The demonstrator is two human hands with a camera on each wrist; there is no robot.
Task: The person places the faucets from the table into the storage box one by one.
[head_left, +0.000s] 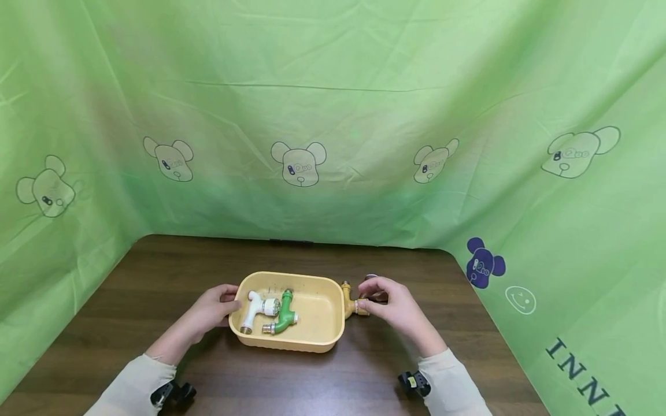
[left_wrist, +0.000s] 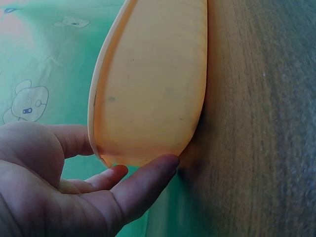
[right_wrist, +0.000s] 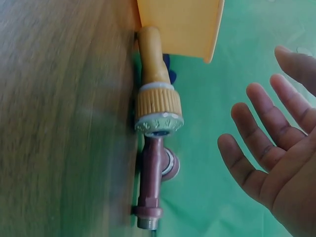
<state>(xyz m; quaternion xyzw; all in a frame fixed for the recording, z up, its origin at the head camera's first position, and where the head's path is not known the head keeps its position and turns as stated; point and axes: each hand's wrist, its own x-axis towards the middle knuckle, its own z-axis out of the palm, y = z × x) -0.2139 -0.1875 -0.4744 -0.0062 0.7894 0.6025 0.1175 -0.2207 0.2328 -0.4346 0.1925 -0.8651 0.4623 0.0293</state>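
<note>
So, taking the yellow tub as the middle of our clock, far out at ten o'clock a bear outline (head_left: 47,188) shows on the green cloth (head_left: 338,58), the first of a row arching over twelve and round to two. Down at eight, a pale sleeve (head_left: 130,384), a black wrist strap (head_left: 171,396) just beside its cuff, and out of it comes the left hand (head_left: 210,309)! It's on the tub's nine o'clock end, fingers holding the rim, thumb on one side of the wall and fingertips on the other.

Then the yellow tub (head_left: 317,309) itself, sitting on the brown bench (head_left: 322,381). Inside, towards nine, lies a white tap (head_left: 252,310), its ribbed knob pointing to three. Just beside it, near the centre, a green tap (head_left: 284,318): one end up at twelve, the metal mouth swung round to eight.

Over the wall now, at three o'clock, and a yellow tap (head_left: 348,306) lies on the bench close against the tub, its knob aimed outward. Next along comes a dark red tap (right_wrist: 151,173), partly hidden by the right hand in the head view, plain in the right wrist view. And that right hand (head_left: 392,300)? Fingers wide, holding nothing, apart from both taps!

A second pale sleeve (head_left: 452,381) sits at four. Further right, a purple bear (head_left: 481,264) and a white smiley (head_left: 520,300) close the show around three.
</note>
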